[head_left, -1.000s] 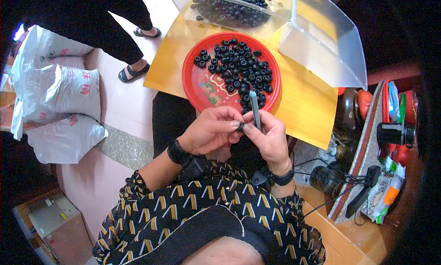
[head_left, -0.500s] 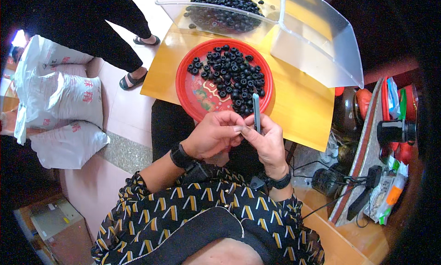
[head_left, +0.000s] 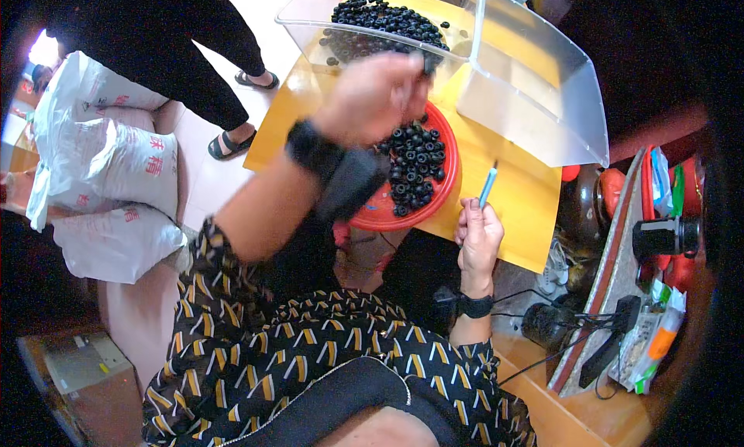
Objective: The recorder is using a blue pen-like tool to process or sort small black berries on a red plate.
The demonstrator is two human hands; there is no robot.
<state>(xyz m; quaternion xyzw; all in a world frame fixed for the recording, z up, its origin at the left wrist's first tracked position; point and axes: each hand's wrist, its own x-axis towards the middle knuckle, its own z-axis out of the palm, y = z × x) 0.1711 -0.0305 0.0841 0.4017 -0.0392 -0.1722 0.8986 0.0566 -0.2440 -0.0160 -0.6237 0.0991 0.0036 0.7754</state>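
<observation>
**Plastic bin [head_left: 318, 35] beyond, red tray [head_left: 453, 156] below: left hand [head_left: 376, 98] nearest to both**

Left to right. My left hand is raised over the tray's far side, with its fingers directed away from me and toward the right. Its fingers are drawn together; blur prevents me from telling whether the dark patch at their tips is a held piece. Black pieces inside the bin [head_left: 387, 17] lie straight beyond this hand. Black pieces in the tray [head_left: 418, 164] lie nearer to me, to the right of my left wrist. My right hand [head_left: 480, 208], well apart at the near edge of the worktop [head_left: 515, 234], grips a slim pale-blue tool [head_left: 487, 187]. Tool axis: away from me, slightly right, dark tip foremost.
</observation>
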